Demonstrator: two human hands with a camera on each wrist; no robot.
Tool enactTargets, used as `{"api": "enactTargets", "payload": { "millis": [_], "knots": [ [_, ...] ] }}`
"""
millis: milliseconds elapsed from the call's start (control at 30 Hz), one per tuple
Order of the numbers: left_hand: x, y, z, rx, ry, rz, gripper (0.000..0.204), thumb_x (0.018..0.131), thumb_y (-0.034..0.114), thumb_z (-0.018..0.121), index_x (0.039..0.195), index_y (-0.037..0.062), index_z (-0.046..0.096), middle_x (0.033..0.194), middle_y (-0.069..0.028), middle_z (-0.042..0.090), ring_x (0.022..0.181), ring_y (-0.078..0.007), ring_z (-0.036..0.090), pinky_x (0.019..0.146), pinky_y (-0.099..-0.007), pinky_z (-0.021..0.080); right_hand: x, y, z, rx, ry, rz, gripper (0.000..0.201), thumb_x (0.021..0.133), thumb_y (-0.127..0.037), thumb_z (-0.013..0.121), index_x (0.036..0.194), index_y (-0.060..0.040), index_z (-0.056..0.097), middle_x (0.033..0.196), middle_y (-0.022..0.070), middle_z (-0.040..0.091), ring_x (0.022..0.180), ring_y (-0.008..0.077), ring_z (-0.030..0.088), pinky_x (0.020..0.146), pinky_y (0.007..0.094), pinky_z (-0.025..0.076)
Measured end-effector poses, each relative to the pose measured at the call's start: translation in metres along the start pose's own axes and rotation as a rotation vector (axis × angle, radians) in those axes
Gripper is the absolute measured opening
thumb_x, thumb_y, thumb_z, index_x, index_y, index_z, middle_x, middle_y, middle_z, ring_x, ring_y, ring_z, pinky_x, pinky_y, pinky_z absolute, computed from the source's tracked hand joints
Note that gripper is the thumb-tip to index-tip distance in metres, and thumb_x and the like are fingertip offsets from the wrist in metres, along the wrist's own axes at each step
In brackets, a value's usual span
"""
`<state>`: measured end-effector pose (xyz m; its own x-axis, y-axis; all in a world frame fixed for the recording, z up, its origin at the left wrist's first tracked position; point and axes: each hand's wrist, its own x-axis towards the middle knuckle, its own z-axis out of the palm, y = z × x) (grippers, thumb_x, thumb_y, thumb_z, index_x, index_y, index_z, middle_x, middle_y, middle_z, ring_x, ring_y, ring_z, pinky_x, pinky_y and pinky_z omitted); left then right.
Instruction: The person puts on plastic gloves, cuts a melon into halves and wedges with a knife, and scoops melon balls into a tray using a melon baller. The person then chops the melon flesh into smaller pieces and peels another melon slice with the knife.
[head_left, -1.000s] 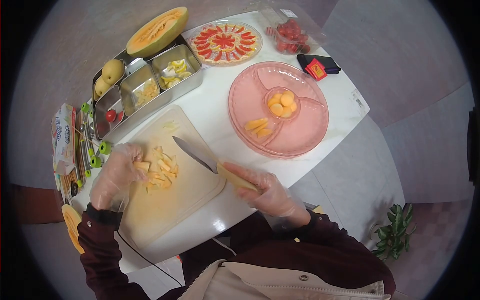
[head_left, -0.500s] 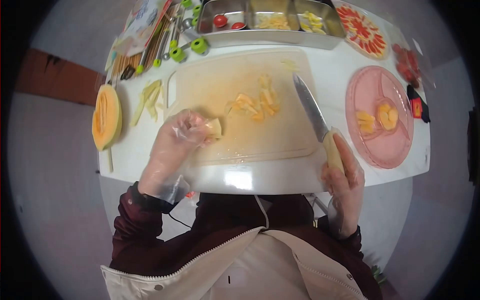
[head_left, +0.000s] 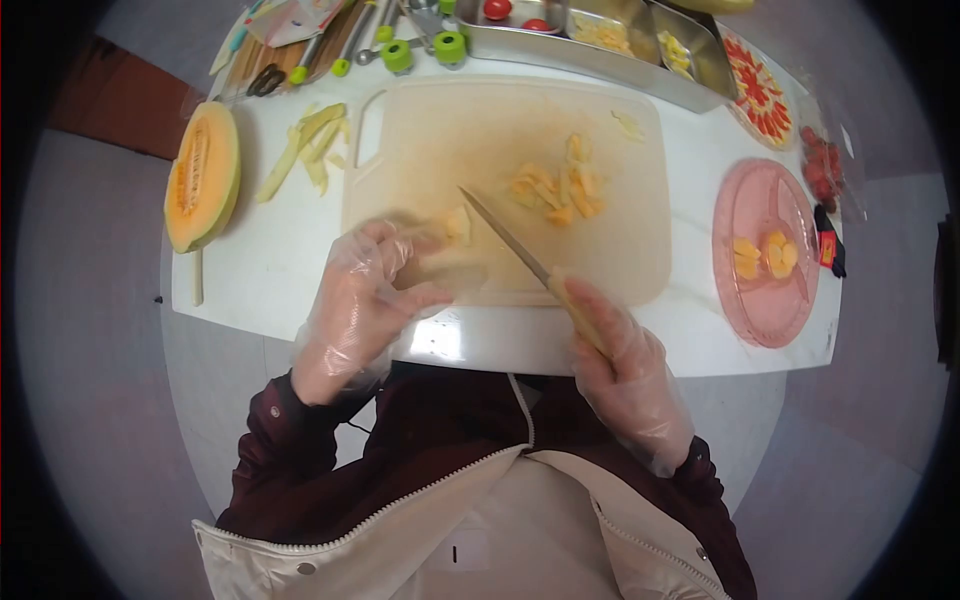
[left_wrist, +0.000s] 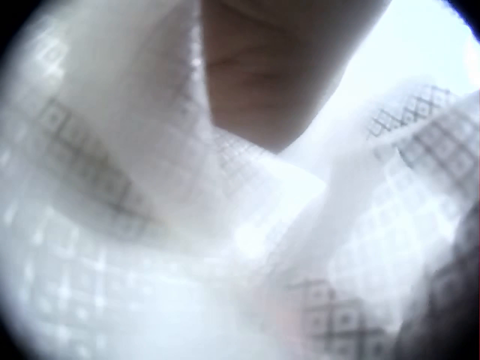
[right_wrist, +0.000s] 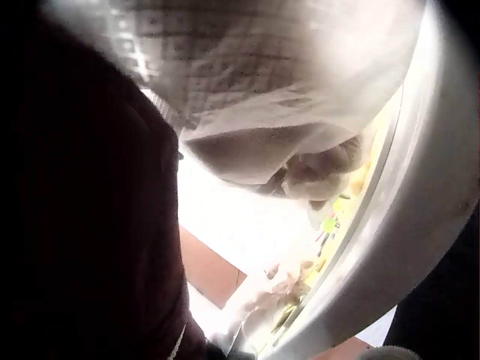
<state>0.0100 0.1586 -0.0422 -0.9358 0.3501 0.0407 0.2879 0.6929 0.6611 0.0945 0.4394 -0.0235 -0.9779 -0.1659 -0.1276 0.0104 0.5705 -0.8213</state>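
My right hand [head_left: 630, 375], in a clear plastic glove, grips a kitchen knife [head_left: 510, 240] by its pale handle. The blade slants up and left over the cutting board [head_left: 400, 130], its tip above a pale orange melon piece [head_left: 457, 224]. My gloved left hand [head_left: 355, 295] is at the board's front left, fingertips right at that piece and thumb spread apart below it. Several cut melon strips [head_left: 560, 190] lie heaped on the board's right half. Glove plastic [left_wrist: 135, 150] fills most of the left wrist view; in the right wrist view the glove [right_wrist: 285, 97] hides the knife.
Left of the board lie peel strips [head_left: 305, 145] and a cut melon half [head_left: 203, 180]. Behind are green-ended tools [head_left: 397, 57] and a metal container [head_left: 600, 55] with tomatoes and cut fruit. A pink divided plate [head_left: 740, 310] holding melon pieces stands at the right.
The head view has swung toward the board. The knife has come left over the board toward the left hand. The left thumb has spread away from the melon piece, which was pinched before.
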Motion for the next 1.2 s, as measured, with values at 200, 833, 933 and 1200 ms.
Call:
{"api": "enactTargets", "payload": {
  "millis": [200,833,933,1200],
  "knots": [
    [0.007,-0.005,0.003,0.319,0.096,0.111,0.056,0.074,0.020,0.087,0.124,0.0026,0.070,0.127,-0.0220,0.066,0.113,-0.0411,0.061,0.098,-0.0454,0.051,0.006,-0.001,0.004,-0.075,-0.029,-0.041,0.066,0.094,0.002,0.057,0.156,-0.0160,0.046,0.128,0.0217,0.064,0.115,0.0426,0.062,0.101,0.0453,0.050],
    [-0.006,-0.016,0.037,-0.034,0.292,0.160,0.036,0.067,0.011,0.089,0.102,0.0099,0.081,0.105,-0.0083,0.066,0.095,-0.0315,0.061,0.080,-0.0415,0.054,0.009,-0.001,-0.001,-0.137,-0.024,0.008,0.066,0.092,0.002,0.065,0.152,-0.0242,0.056,0.097,0.0135,0.067,0.083,0.0315,0.067,0.076,0.0396,0.055],
    [-0.006,-0.023,0.037,-0.012,0.274,0.205,0.037,0.066,0.010,0.089,0.103,0.0098,0.082,0.104,-0.0073,0.065,0.092,-0.0303,0.060,0.078,-0.0408,0.053,0.007,-0.006,-0.002,-0.182,-0.059,0.038,0.066,0.090,0.003,0.063,0.150,-0.0232,0.059,0.096,0.0111,0.066,0.083,0.0290,0.066,0.078,0.0380,0.054],
    [-0.002,-0.024,0.037,0.004,0.258,0.313,0.039,0.064,0.008,0.089,0.103,0.0113,0.082,0.101,-0.0043,0.064,0.088,-0.0273,0.059,0.073,-0.0391,0.049,0.005,-0.003,0.005,-0.359,-0.079,0.032,0.069,0.087,0.004,0.063,0.150,-0.0240,0.058,0.095,0.0090,0.066,0.082,0.0301,0.065,0.077,0.0402,0.055]
  ]
}}
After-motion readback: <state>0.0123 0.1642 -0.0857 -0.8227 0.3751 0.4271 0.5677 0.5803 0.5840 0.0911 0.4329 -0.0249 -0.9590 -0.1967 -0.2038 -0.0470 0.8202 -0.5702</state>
